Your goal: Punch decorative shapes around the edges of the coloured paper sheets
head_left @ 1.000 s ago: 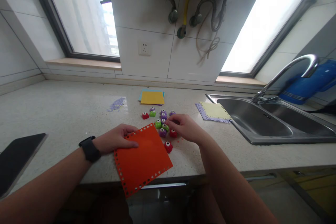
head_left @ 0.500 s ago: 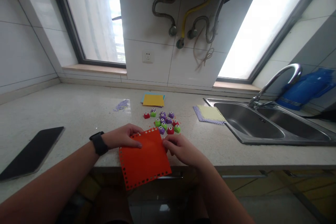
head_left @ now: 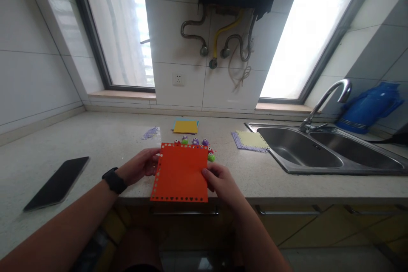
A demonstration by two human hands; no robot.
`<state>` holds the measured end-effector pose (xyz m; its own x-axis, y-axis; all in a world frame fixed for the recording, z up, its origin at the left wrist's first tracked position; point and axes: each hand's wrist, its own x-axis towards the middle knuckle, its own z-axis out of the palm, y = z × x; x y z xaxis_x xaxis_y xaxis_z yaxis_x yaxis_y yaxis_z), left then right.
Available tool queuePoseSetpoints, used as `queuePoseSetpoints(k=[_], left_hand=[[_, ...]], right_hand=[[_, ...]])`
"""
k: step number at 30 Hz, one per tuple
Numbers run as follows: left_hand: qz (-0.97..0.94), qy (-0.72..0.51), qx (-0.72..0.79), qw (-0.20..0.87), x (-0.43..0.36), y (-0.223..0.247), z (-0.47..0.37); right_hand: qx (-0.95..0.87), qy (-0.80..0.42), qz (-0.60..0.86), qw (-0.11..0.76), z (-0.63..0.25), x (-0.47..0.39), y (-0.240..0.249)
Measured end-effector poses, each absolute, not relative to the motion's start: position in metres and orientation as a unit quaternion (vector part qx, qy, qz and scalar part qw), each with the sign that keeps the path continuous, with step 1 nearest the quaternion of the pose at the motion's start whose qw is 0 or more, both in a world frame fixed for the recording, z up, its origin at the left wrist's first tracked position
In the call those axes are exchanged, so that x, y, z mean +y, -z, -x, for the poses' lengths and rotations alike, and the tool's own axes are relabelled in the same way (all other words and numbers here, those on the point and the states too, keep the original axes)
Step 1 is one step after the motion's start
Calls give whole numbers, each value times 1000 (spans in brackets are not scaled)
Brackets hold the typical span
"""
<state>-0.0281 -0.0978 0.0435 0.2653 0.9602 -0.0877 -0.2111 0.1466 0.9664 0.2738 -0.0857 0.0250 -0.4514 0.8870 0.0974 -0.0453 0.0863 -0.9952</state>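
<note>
Orange hole-edged sheet (head_left: 183, 174), right hand (head_left: 220, 179) gripping its edge, left hand (head_left: 142, 165) part-open opposite, twin-basin steel sink (head_left: 296, 148) at right

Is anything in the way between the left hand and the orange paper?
No, nothing you can see. The left hand is right at the left edge of the orange paper, and the right hand pinches the other side. The little punches peek out past the far edge, not in between.
</note>
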Motion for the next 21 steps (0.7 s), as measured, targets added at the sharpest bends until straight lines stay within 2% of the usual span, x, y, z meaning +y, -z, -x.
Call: queuePoseSetpoints(k=[4,8,21], left_hand=[[-482,-485,368,630,-115,-29,26],[-539,-456,352,614,-123,-18,9],[-574,-387,430,580,-117,-1,-27]], right_hand=[[-583,-575,329,470,-270,-85,-14],[-567,-569,319,503,-264,-84,-2],[-608,-560,313,467,-257,-72,12]])
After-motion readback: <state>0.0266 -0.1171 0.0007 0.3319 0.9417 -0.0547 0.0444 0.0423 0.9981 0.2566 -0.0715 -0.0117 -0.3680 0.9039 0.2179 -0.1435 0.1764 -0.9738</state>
